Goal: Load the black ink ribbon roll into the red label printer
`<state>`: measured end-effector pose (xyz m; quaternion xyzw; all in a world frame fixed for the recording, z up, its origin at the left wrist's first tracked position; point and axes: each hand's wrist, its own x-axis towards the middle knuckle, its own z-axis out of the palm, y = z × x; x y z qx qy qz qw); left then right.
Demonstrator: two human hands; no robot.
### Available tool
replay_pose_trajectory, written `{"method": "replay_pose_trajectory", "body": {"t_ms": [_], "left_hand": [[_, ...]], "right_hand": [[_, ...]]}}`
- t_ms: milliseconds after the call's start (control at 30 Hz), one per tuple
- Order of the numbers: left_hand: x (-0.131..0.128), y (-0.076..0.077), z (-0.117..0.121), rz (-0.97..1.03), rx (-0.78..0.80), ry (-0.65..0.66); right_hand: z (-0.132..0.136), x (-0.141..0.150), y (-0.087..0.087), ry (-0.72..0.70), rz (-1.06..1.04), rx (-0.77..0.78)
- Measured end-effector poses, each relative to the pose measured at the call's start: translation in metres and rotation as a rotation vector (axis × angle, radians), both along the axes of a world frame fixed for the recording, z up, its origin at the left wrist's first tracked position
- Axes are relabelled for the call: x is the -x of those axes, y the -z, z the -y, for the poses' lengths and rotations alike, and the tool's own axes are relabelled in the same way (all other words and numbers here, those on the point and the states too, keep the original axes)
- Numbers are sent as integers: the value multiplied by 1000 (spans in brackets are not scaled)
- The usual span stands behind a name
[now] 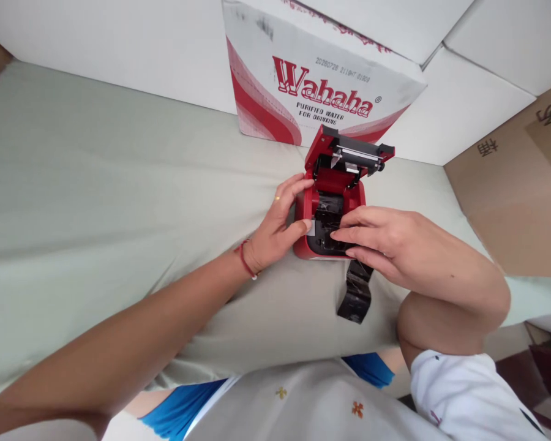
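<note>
A small red label printer [307, 248] sits on the cloth with its lid [349, 150] raised. Inside lies a roll of black labels [329, 202], and a black label strip [356, 297] hangs out over the front edge in folds. My left hand [282, 220] holds the printer's left side, with fingers along the rim and the thumb near a small grey patch at the front. My right hand [379, 242] reaches over the right side. Its fingers are apart, with the tips down on the black inside near the front; whether they touch the strip there is partly hidden.
A Wahaha water carton [321, 92] stands right behind the raised lid. White boxes [477, 92] stand along the back, and a brown cardboard box [514, 184] is on the right. Pale green cloth [96, 171] covers the surface.
</note>
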<state>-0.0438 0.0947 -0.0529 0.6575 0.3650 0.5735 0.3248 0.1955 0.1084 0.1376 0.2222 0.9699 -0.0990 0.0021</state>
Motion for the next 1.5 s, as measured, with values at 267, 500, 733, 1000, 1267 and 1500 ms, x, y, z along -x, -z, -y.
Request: {"method": "replay_pose_trajectory", "body": {"t_ms": [267,500,733,1000,1267,1500], "left_hand": [[-32,-23,39,-404,-696,-404],[-34,-29,42,-581,-763,-451],[-36,-31,42,-582,-759,-485],[-33,-27,44,-648,-730,-470],[-34,-22,43,-596,-707,-415],[-31,-22,42,-482,-661,-375]], "right_hand": [[1,-4,2,-19,2,31],[-23,-5,-1,410,-411,-150],[-54,0,21,424,-296,-234],[-24,-10,2,215,-91,-60],[-32,5,6,273,76,-36],[-23,10,9,312,42,-21]]}}
